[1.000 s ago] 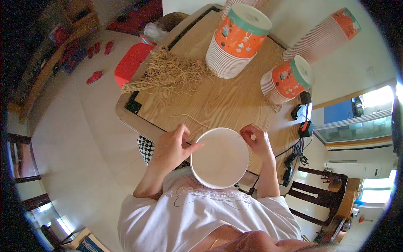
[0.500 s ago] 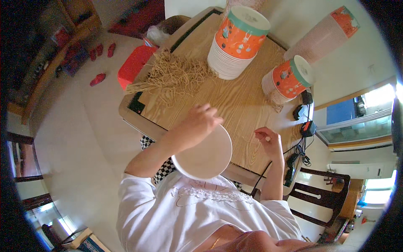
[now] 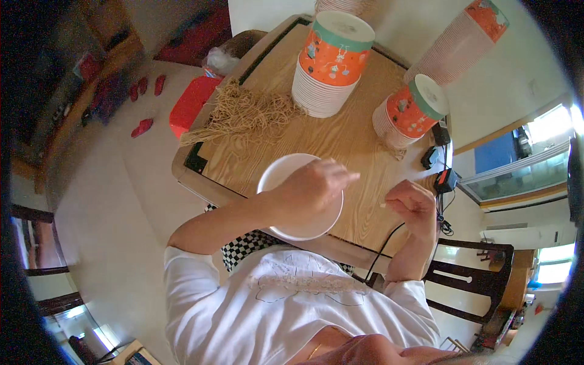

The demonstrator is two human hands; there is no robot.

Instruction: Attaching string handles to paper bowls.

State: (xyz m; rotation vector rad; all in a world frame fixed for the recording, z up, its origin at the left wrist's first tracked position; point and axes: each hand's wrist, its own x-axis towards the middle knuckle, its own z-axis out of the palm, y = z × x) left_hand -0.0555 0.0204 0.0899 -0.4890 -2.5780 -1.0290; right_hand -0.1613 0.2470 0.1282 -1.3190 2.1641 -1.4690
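A round white paper tub [image 3: 281, 174], its open mouth facing up, stands at the near table edge in front of me. My left hand [image 3: 319, 185] is over the tub and hides part of its inside. Its fingers are drawn together and slightly blurred; what they hold, if anything, I cannot make out. To the right, my right hand [image 3: 415, 204] is raised above the wooden table [image 3: 365, 207] with its fingers curled in a pinch. At those fingertips shows a small whitish piece [image 3: 382, 205], too small to name.
Tan twisted paper cords [image 3: 252, 115] lie heaped at the table's left. Farther back stand a tall stack of orange-and-green tubs [image 3: 336, 58] and a shorter stack [image 3: 410, 109]. Black cables and plugs [image 3: 446, 180] line the right edge. A red stool [image 3: 193, 104] and a dark chair [image 3: 471, 277] flank the table.
The white tub has moved up and right from my lap onto the table edge. My left hand has shifted right across it. My right hand has moved right, its fingers more curled.
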